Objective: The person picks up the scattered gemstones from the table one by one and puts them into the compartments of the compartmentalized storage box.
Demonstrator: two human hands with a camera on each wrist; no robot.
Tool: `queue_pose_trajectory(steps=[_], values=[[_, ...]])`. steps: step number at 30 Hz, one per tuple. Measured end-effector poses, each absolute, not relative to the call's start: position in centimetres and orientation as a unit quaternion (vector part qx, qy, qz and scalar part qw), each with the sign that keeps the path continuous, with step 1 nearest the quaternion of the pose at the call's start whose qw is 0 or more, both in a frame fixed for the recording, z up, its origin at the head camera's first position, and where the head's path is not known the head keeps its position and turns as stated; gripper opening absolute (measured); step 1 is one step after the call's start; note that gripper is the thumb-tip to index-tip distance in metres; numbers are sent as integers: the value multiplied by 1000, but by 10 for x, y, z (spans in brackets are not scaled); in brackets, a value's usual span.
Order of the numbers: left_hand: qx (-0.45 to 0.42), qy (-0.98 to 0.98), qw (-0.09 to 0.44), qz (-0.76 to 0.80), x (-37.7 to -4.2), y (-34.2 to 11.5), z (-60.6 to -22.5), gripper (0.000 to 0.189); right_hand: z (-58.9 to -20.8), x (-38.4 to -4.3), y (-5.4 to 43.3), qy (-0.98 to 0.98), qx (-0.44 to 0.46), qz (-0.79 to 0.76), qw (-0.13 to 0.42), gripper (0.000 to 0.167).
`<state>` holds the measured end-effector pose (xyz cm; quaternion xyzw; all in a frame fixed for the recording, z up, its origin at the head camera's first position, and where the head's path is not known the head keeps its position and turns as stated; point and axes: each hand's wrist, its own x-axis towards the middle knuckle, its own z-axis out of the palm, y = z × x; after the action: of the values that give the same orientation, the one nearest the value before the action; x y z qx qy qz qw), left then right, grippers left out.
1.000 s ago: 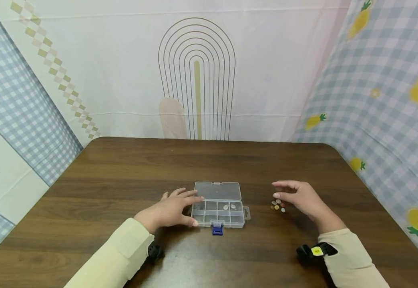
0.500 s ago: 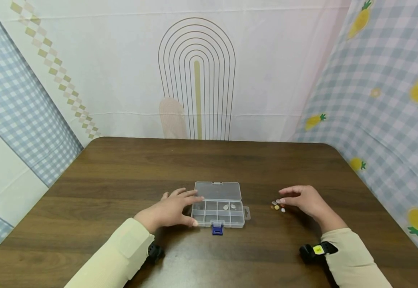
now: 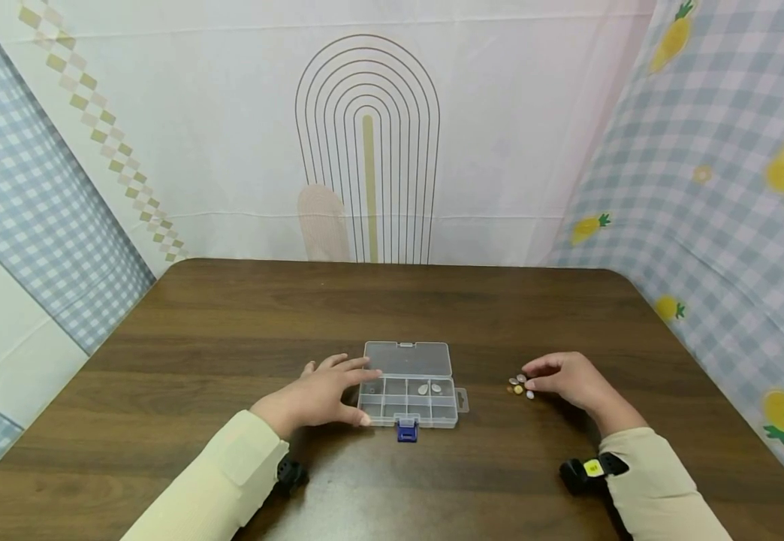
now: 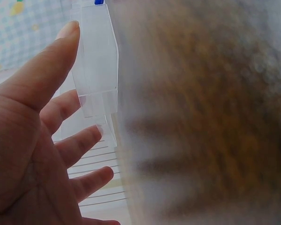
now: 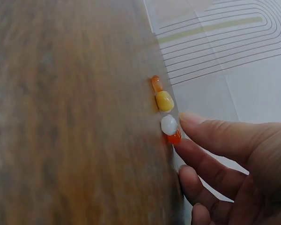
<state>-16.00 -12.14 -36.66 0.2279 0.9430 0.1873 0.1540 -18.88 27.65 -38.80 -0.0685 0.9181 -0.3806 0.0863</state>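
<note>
A clear plastic compartment box (image 3: 407, 402), its lid (image 3: 408, 359) folded back, lies on the wooden table. Two pale oval pieces (image 3: 423, 389) sit in separate back-row compartments, and something small and faint shows in the back left one. My left hand (image 3: 318, 392) rests at the box's left side with spread fingers, thumb at the front corner. To the right, my right hand (image 3: 571, 379) has thumb and forefinger around an orange-red bead (image 5: 174, 137), which the head view hides. Beside it lie a white bead (image 5: 168, 124), a yellow bead (image 5: 165, 101) and an orange bead (image 5: 157, 83).
A blue latch (image 3: 407, 431) sticks out at the box's front, and a hanging tab (image 3: 462, 400) at its right end. Two silvery-white pieces (image 3: 517, 380) lie at the back of the bead group. Patterned cloths (image 3: 500, 135) hang behind and beside the table (image 3: 263, 300).
My right hand has moved slightly right and down to the beads, and its thumb and forefinger have come around the orange-red one. The left hand and the box stay put.
</note>
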Motion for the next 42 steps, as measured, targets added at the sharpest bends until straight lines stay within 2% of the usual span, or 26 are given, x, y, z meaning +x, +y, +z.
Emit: queue_pose_trajectory(steps=[11,25,30,42], values=[[227,943,153,187,-159,-122,-367,70,-389,-189,275,925,-74,-363,83,17],[227,944,149,185,-160,-121,-368,69,-388,-188,274,929,-78,-352,80,14],[224,944,152,188,-160,-122,-369,69,-385,-186,270,937,-82,-336,46,15],[225,943,153,192,-160,-122,-369,69,-364,-176,249,936,-158,-305,-81,16]])
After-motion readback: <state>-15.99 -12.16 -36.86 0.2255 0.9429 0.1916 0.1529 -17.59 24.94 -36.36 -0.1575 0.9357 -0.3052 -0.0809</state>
